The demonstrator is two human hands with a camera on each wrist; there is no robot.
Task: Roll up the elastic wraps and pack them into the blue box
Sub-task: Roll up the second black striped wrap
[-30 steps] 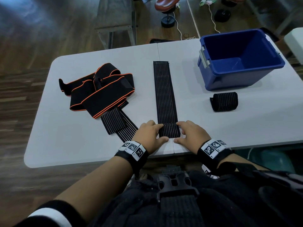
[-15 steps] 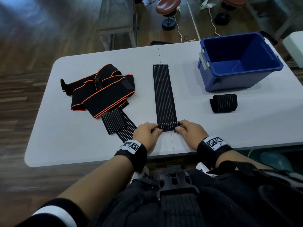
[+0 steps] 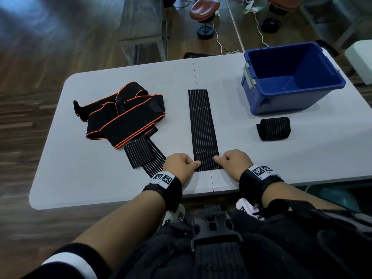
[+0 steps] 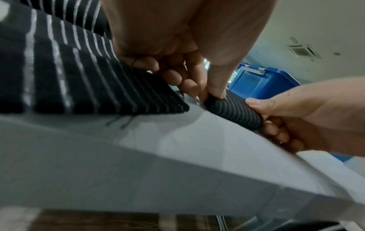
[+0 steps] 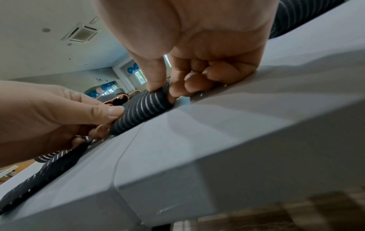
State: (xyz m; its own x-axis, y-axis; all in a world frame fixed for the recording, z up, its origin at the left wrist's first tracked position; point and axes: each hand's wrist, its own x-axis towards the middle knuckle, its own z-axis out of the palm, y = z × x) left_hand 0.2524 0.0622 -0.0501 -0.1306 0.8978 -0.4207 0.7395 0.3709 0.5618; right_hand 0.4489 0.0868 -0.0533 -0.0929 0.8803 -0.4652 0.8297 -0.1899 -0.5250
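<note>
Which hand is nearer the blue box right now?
Right. The right hand grips the striped wrap's near end, on the side toward the blue box; the left hand grips the opposite edge, farther away.

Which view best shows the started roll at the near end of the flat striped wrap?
The left wrist view: the started roll lies unobstructed, pinched at its ends by the left hand and right hand. The right wrist view shows it too, partly behind fingers. The head view shows only a thicker band at the wrap's near end.
</note>
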